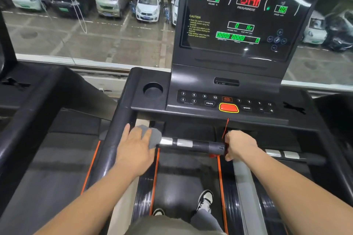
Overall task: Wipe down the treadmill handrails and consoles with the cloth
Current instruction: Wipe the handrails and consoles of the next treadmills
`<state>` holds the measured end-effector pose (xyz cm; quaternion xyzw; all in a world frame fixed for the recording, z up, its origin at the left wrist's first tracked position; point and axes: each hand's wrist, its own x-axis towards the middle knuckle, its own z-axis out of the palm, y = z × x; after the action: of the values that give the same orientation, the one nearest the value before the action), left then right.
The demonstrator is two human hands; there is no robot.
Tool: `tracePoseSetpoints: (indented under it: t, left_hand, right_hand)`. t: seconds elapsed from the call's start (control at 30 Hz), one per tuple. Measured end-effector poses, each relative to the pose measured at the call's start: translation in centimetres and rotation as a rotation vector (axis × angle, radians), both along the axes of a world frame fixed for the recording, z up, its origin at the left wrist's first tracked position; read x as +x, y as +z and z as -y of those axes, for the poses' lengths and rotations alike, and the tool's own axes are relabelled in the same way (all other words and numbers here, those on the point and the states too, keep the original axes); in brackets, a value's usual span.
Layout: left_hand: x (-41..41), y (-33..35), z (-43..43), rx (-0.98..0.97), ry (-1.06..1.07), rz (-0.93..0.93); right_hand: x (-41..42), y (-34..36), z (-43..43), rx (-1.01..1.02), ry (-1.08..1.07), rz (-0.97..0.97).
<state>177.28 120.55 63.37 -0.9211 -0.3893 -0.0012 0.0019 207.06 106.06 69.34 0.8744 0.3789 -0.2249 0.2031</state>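
A grey cloth (154,136) lies over the left end of the front crossbar handrail (200,146), pressed down under my left hand (134,149). My right hand (239,145) is wrapped around the same bar near its middle, beside the red safety cord (225,129). The black left side handrail (118,128) runs up from the bottom left to the console. The console button panel (226,102) with its red stop button and the lit display screen (244,13) stand above the bar.
A round cup holder (152,89) sits left of the button panel. A second treadmill (47,139) stands close on the left. The running belt (186,177) and my shoes are below. Beyond the window are parked cars (148,3).
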Motion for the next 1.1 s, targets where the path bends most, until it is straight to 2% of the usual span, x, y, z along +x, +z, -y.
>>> tracePoseSetpoints:
  t: [0.07, 0.13, 0.23, 0.33, 0.4, 0.5, 0.63, 0.7, 0.8, 0.9, 1.0, 1.1]
  left_hand:
    - [2.4, -0.1, 2.1, -0.063, 0.076, 0.021]
    - [4.7, -0.3, 4.3, -0.107, 0.061, 0.036]
    - [6.1, -0.5, 6.4, -0.17, -0.146, 0.081]
    - [4.1, -1.1, 4.9, -0.141, -0.294, 0.097]
    - [1.4, -1.5, 2.4, -0.11, -0.209, 0.107]
    - [-1.9, -0.5, 0.1, -0.078, -0.047, -0.016]
    - [1.3, 0.2, 2.7, -0.137, 0.107, -0.008]
    - [3.8, 0.4, 5.0, -0.185, 0.103, 0.051]
    - [5.1, 0.3, 6.0, -0.265, -0.068, 0.093]
    - [4.1, -0.6, 4.0, -0.146, -0.178, 0.129]
    - [2.9, -1.9, 1.3, -0.117, -0.077, 0.107]
    - [4.3, -1.4, 1.6, -0.117, 0.035, 0.084]
  right_hand:
    - [0.1, -0.1, 0.1, 0.008, -0.004, 0.003]
    - [0.0, -0.1, 0.2, 0.007, -0.002, 0.009]
    - [0.0, -0.1, 0.0, -0.004, 0.005, 0.019]
    - [0.1, -0.2, -0.1, -0.01, 0.015, 0.027]
    - [0.1, -0.3, -0.1, -0.003, 0.014, 0.031]
    - [0.2, -0.5, 0.0, 0.004, 0.01, 0.032]
    - [0.2, -0.7, 0.4, 0.039, 0.006, 0.037]
    - [0.1, -0.9, 0.7, 0.07, 0.011, 0.04]
    - [0.1, -1.2, 1.7, 0.139, -0.006, 0.024]
    - [-0.1, -1.6, 3.6, 0.265, 0.0, -0.004]
    - [-0.7, -2.0, 5.2, 0.375, 0.067, 0.012]
    - [-0.3, -1.9, 5.6, 0.375, 0.106, -0.029]
